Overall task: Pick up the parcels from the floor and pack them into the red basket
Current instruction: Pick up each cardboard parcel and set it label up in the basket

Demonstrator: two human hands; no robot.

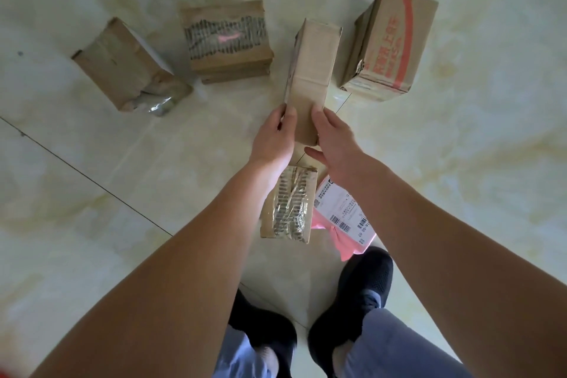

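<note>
Parcels are all over the tiled floor (460,163), and the long narrow box (310,77) is the one in play, sandwiched near its close end between the left hand (273,135) and the right hand (334,141), fingers fairly straight and flat on its sides, thumbs on top, not curled under. Honestly that's a squeeze grip way off-centre, so the far end could droop and slide out onto the small taped box (290,202) or the pink mailer (343,215). No red basket in view, so the carry direction's a guess too.
</note>
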